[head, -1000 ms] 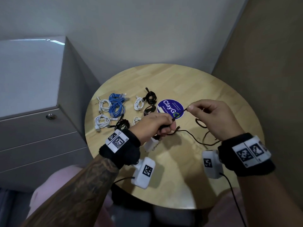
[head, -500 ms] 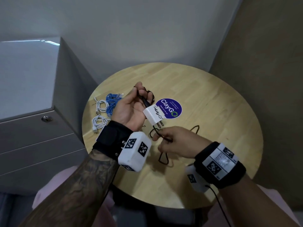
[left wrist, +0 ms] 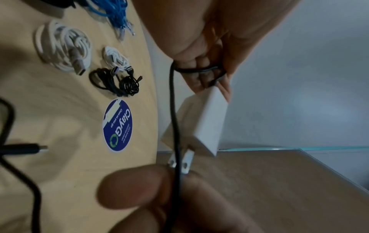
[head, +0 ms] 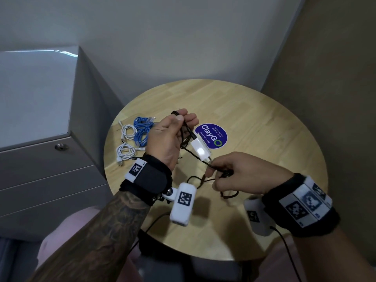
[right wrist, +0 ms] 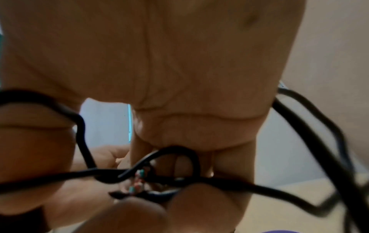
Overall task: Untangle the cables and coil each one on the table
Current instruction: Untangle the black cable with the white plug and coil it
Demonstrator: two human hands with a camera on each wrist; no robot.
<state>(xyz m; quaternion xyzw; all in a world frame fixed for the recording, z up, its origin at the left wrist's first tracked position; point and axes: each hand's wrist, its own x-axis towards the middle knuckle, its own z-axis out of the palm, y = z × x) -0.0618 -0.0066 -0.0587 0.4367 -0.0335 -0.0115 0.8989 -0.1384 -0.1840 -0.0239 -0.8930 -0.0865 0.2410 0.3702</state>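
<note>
My left hand (head: 183, 122) is raised palm-up over the round table (head: 264, 129), its fingers (left wrist: 201, 78) curled round loops of a black cable (head: 195, 154). A white charger plug (head: 200, 149) hangs from that cable just below the hand. My right hand (head: 212, 169) pinches the same cable right under the plug's prongs (left wrist: 179, 164). The loose rest of the cable (head: 203, 180) trails onto the table beneath my right hand. Across the blurred right wrist view the black cable (right wrist: 229, 184) runs in crossing loops.
Coiled blue cables (head: 142, 129), white cables (head: 127, 139) and black cables (left wrist: 115, 82) lie at the table's left side. A round purple sticker (head: 211, 136) marks the middle. A grey drawer cabinet (head: 40, 159) stands to the left, walls behind and to the right.
My left hand has turned palm-up and lifted the charger plug and cable end. My right hand has come down and left from the stretched cable and now pinches it just below the plug.
</note>
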